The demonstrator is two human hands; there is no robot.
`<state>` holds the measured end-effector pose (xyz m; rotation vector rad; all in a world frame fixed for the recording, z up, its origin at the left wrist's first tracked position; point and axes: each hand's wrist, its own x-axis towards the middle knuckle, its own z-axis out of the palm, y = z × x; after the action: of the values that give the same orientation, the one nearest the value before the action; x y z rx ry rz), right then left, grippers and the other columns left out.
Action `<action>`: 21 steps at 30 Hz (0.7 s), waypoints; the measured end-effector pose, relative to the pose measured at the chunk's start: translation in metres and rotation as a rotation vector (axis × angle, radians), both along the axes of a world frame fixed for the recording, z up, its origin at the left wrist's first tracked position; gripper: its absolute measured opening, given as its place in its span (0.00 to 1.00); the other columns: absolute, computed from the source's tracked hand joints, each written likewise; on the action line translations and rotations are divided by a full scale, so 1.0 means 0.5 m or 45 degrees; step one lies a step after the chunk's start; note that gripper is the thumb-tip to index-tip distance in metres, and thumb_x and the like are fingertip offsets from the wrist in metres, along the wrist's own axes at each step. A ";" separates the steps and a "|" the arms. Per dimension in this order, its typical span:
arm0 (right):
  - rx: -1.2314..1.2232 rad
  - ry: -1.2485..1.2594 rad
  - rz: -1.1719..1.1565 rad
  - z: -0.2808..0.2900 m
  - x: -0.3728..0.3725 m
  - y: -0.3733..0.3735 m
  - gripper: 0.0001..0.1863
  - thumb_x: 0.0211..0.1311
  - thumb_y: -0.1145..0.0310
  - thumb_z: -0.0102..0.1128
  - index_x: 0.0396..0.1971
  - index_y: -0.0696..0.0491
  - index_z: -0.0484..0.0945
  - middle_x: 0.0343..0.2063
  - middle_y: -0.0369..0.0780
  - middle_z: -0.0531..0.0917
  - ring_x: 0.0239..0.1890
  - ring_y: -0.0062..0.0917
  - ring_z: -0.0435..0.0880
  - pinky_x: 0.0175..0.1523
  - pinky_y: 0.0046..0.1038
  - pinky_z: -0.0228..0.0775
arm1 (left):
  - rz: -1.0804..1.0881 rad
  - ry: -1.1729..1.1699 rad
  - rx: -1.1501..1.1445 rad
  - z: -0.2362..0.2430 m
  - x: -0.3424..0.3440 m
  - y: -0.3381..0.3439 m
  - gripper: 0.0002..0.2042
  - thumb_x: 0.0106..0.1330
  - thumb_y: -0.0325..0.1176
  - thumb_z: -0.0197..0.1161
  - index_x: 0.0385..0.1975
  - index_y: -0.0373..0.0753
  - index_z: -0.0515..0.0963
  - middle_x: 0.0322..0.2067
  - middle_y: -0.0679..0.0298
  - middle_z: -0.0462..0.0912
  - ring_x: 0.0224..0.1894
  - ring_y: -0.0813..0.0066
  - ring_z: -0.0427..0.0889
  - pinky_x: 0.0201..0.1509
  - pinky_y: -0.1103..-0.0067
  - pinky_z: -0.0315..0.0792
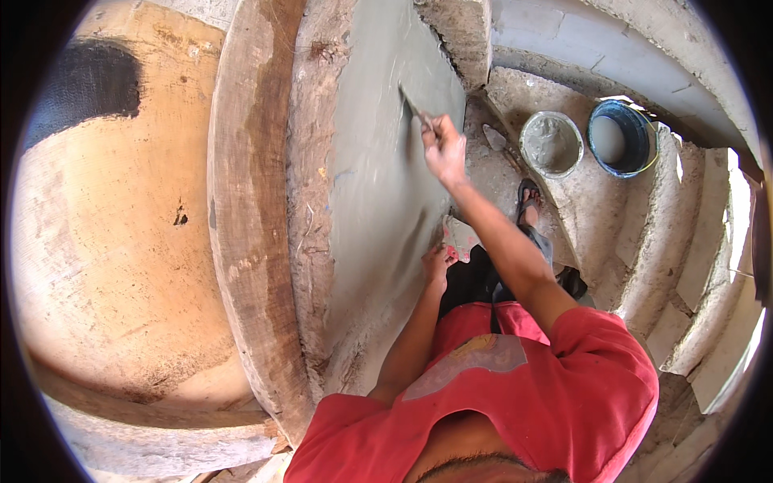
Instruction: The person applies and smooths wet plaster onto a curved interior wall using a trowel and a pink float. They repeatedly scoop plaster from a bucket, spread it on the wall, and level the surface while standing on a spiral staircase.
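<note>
Our right hand [444, 149] gripping a trowel [412, 107] against the wet grey plaster wall [378, 185], our left hand [437, 264] holding a small board [460, 239], two buckets [551, 144] nearby

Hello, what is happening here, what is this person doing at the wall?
A person in a red shirt is spreading grey wet plaster on a wall panel. The right hand holds a thin trowel with its blade against the plaster. The left hand is lower, holding a small flat board close to the wall. A wooden beam runs beside the plastered strip. Down on the concrete steps stand a bucket of grey mortar and a blue bucket.
</note>
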<state>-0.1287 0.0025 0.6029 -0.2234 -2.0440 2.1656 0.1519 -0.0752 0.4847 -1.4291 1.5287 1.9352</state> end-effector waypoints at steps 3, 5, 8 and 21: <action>0.062 -0.098 0.227 0.029 0.175 -0.020 0.08 0.64 0.80 0.57 0.42 0.56 0.73 0.46 0.48 0.88 0.45 0.41 0.90 0.50 0.32 0.81 | 0.054 0.041 0.103 -0.022 0.010 -0.008 0.09 0.75 0.34 0.60 0.47 0.38 0.79 0.38 0.64 0.85 0.37 0.72 0.85 0.44 0.71 0.83; 0.057 0.132 0.267 0.055 0.280 -0.032 0.07 0.64 0.82 0.57 0.39 0.57 0.72 0.48 0.48 0.88 0.47 0.36 0.90 0.48 0.29 0.81 | 0.057 0.145 0.171 -0.030 0.008 -0.009 0.09 0.75 0.34 0.60 0.47 0.37 0.79 0.38 0.64 0.85 0.37 0.73 0.85 0.44 0.72 0.83; -0.205 0.306 0.331 0.085 0.374 -0.018 0.05 0.65 0.83 0.56 0.37 0.60 0.70 0.50 0.49 0.87 0.52 0.32 0.89 0.49 0.27 0.80 | 0.028 0.097 0.158 -0.028 0.001 -0.006 0.09 0.74 0.34 0.61 0.47 0.37 0.80 0.37 0.64 0.85 0.36 0.73 0.85 0.43 0.73 0.82; 0.166 0.750 0.290 0.169 0.422 -0.080 0.20 0.58 0.84 0.60 0.53 0.62 0.76 0.57 0.57 0.82 0.37 0.40 0.90 0.40 0.36 0.83 | -0.024 0.098 0.114 -0.025 -0.014 0.003 0.08 0.75 0.34 0.61 0.47 0.39 0.80 0.37 0.64 0.85 0.36 0.73 0.85 0.42 0.73 0.82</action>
<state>0.0824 -0.0375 0.6874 0.6162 -1.9043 1.8840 0.1451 -0.0739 0.4720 -1.3132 1.4623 2.0427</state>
